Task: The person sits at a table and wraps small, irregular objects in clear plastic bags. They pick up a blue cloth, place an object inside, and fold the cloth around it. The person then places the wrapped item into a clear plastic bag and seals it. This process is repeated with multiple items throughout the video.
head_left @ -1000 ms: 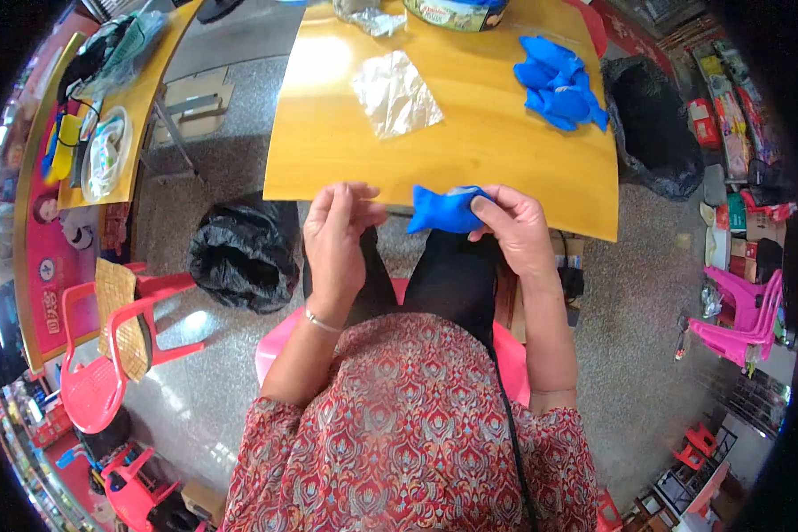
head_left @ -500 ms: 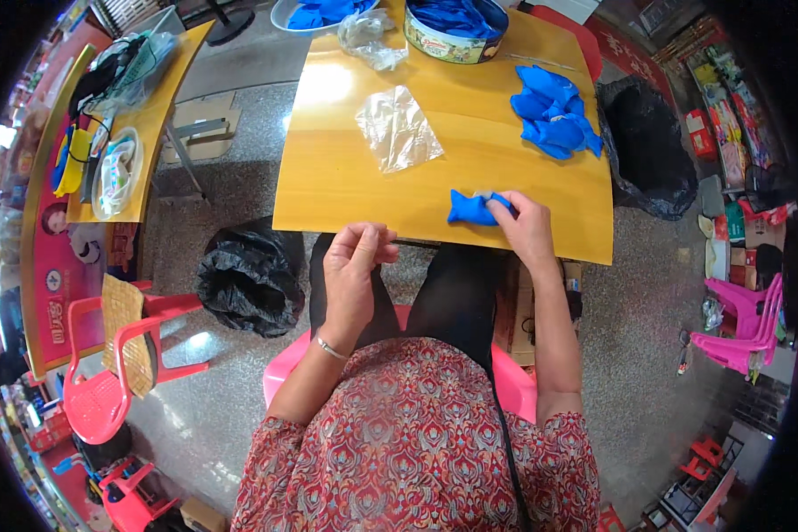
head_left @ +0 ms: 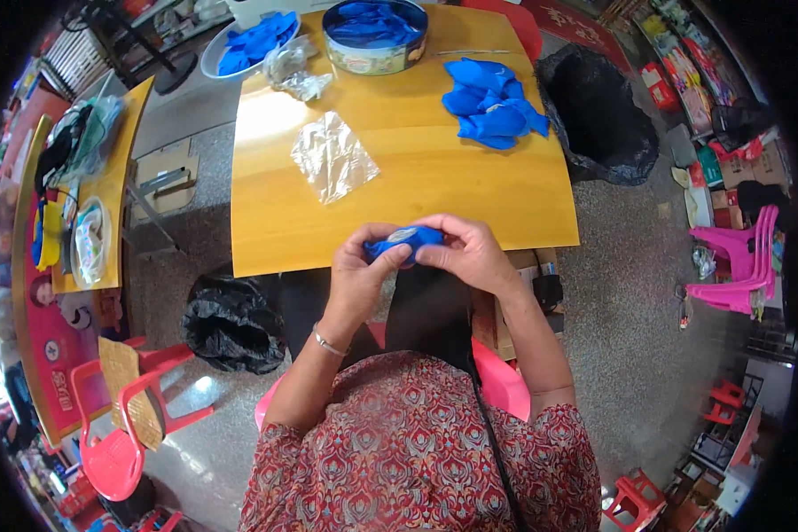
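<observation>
Just off the near edge of the yellow table (head_left: 434,199), both my hands hold one small blue cloth piece (head_left: 427,236) with a pale patch on it. My left hand (head_left: 356,270) pinches its left end between thumb and fingers. The right end is in the closed fingers of my right hand (head_left: 474,255). A pile of similar blue pieces (head_left: 490,102) lies on the table's right side. Farther left, a flat clear plastic bag (head_left: 335,160) rests on the tabletop.
At the table's far edge stand a round tin (head_left: 377,60) and a white bowl (head_left: 211,60), both holding blue pieces. Crumpled clear plastic (head_left: 297,71) sits near them. Black bag-lined bins (head_left: 563,97) flank the table. A pink chair (head_left: 115,426) and a side table (head_left: 120,168) are left.
The blue piece has left the table's near edge and moved left toward my body. My left hand, previously without it, now grips it too. The view has turned slightly.
</observation>
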A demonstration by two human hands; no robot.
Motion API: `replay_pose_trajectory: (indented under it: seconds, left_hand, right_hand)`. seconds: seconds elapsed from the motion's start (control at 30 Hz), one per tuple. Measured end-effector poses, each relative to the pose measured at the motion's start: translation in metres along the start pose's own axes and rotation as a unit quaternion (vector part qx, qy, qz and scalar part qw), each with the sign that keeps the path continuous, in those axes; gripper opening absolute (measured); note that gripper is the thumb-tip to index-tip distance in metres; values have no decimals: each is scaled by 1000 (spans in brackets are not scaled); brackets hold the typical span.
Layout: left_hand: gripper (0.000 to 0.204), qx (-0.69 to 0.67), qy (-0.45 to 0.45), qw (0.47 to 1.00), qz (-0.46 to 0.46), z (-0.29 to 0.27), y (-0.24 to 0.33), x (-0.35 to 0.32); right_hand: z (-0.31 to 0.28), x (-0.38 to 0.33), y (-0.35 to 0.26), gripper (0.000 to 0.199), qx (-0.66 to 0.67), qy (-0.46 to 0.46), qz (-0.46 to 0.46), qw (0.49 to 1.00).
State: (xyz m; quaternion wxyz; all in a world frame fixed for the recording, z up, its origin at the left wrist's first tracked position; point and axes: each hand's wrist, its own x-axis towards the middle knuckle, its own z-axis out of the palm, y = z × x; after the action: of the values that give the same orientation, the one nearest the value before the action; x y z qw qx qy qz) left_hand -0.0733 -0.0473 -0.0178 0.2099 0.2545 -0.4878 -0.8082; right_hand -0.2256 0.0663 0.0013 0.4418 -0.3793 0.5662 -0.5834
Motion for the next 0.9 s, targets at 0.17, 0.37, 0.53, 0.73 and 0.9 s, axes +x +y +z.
replay_pose_trajectory:
  seconds: [0.17,0.37,0.53,0.73,0.9]
  left_hand:
    - [19,38,-18,999,16,4,0,2]
    - [26,-7,33,999,34,18,4,11]
    - [24,76,17,996,50,0,0,16]
    - [20,88,36,995,42,-4,-1,11]
    - [20,93,57,993,49,-11,-3,12]
  right_hand:
    - [-4,5,5,34,-177,17,-59,982]
    - [-17,10,8,27,-106,80,-46,990]
    - [-55,18,-8,24,-2,157,-35,987]
    - [-123,54,-17,25,-50,276,-83,956]
    - [-164,85,-8,25,-134,289,-161,934]
